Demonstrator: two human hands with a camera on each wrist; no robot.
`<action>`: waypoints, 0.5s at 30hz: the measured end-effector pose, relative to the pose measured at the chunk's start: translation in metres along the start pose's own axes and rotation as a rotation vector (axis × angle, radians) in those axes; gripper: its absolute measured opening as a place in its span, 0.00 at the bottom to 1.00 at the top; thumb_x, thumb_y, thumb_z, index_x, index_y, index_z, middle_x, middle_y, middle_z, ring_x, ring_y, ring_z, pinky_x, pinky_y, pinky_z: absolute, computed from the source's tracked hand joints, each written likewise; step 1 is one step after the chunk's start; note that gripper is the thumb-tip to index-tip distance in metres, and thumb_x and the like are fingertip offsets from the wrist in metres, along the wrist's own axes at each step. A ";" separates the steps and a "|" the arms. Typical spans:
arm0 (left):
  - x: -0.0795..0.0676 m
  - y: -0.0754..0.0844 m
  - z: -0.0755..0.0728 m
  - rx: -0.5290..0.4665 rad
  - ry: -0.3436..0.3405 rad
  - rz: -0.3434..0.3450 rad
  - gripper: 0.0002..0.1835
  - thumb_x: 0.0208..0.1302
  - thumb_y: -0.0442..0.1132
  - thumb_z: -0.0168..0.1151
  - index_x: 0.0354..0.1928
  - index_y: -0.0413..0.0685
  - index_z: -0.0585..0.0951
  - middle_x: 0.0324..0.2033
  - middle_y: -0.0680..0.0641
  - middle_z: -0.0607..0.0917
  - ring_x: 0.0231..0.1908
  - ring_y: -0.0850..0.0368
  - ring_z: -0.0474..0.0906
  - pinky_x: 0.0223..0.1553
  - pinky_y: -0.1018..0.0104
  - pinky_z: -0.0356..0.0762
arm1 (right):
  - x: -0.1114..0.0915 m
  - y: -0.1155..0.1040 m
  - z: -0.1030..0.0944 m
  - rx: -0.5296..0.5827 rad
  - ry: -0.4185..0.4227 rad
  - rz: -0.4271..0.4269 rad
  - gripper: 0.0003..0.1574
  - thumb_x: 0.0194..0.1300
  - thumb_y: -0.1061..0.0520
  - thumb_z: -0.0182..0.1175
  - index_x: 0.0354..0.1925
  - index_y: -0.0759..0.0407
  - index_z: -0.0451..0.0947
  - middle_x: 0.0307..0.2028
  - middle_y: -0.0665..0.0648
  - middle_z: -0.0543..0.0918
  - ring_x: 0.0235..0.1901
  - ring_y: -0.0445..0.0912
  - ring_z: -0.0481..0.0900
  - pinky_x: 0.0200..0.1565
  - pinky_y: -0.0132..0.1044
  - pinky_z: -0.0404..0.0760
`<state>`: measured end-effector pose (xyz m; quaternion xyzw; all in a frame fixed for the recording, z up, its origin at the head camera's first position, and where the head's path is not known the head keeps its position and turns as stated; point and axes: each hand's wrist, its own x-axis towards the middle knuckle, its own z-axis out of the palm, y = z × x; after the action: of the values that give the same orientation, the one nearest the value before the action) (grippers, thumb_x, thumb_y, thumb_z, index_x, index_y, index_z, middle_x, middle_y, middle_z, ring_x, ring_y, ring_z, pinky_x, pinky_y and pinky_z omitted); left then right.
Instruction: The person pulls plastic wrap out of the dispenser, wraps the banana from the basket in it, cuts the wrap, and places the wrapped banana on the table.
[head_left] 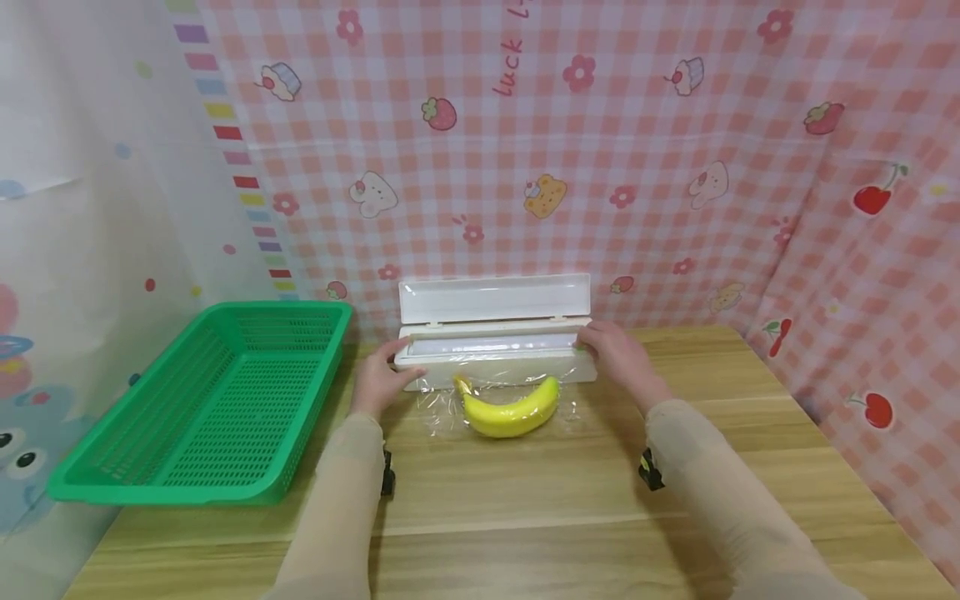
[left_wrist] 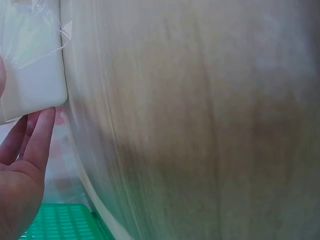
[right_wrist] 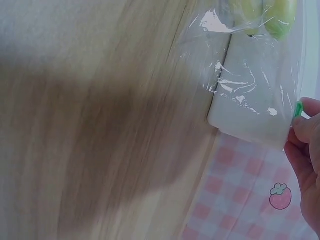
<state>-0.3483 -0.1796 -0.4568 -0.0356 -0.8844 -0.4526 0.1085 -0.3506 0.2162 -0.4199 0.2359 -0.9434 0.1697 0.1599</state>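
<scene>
A white cling film dispenser lies lengthwise on the table, its lid raised at the back. Clear film drapes over its front edge and onto the wood, covering a yellow banana with a greenish tip. My left hand grips the dispenser's left end, thumb in front and fingers at the end wall, as the left wrist view also shows. At the right end, my right hand pinches a small green tab at the box's upper edge.
A green perforated plastic basket stands on the left of the wooden table. Behind the dispenser hangs a pink checked cloth, close to the raised lid. A white patterned sheet hangs at the left.
</scene>
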 end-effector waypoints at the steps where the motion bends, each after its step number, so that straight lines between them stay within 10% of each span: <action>1: 0.000 0.000 0.000 0.000 0.002 -0.004 0.36 0.52 0.42 0.78 0.64 0.44 0.76 0.61 0.38 0.77 0.60 0.42 0.74 0.61 0.52 0.72 | 0.000 0.000 0.000 0.008 0.007 -0.003 0.12 0.62 0.72 0.61 0.39 0.58 0.83 0.40 0.58 0.84 0.42 0.55 0.80 0.45 0.50 0.81; 15: -0.001 0.001 0.000 -0.002 0.001 -0.011 0.36 0.52 0.41 0.78 0.65 0.45 0.76 0.62 0.38 0.77 0.60 0.42 0.74 0.61 0.51 0.72 | -0.002 0.007 0.001 0.022 -0.002 0.018 0.18 0.58 0.76 0.57 0.39 0.59 0.83 0.41 0.58 0.83 0.44 0.55 0.79 0.48 0.51 0.79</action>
<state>-0.3475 -0.1789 -0.4556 -0.0305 -0.8842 -0.4539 0.1063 -0.3528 0.2222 -0.4230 0.2292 -0.9438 0.1811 0.1547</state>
